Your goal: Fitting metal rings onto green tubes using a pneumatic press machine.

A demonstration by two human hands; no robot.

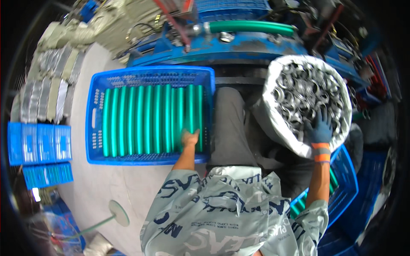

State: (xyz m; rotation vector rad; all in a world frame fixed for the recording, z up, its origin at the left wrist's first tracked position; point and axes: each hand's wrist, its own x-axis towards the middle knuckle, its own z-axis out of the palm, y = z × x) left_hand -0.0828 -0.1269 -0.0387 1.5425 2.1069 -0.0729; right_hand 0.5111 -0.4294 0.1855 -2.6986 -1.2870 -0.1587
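A blue crate (90,115) at my left holds a row of straight green hoses (147,119) lying side by side. Toward the crate's near right part, my bare left hand (190,137) is closed on one green hose (182,112), which is slightly smeared by motion. On my right, a white sack (275,136) with a rolled rim is full of loose metal hose clamps (305,87). My right hand (320,128), in a dark glove with an orange cuff, lies on the clamps near the sack's near edge. Its fingers are spread, and no clamp shows in its grasp.
Ahead stands a blue metal bench (243,47) carrying a green hose (252,27). Another blue crate (348,187) with green hoses is beside my right arm. Stacked blue crates (40,143) and grey bundles (42,98) line the left. A round-topped stand (118,213) is near left.
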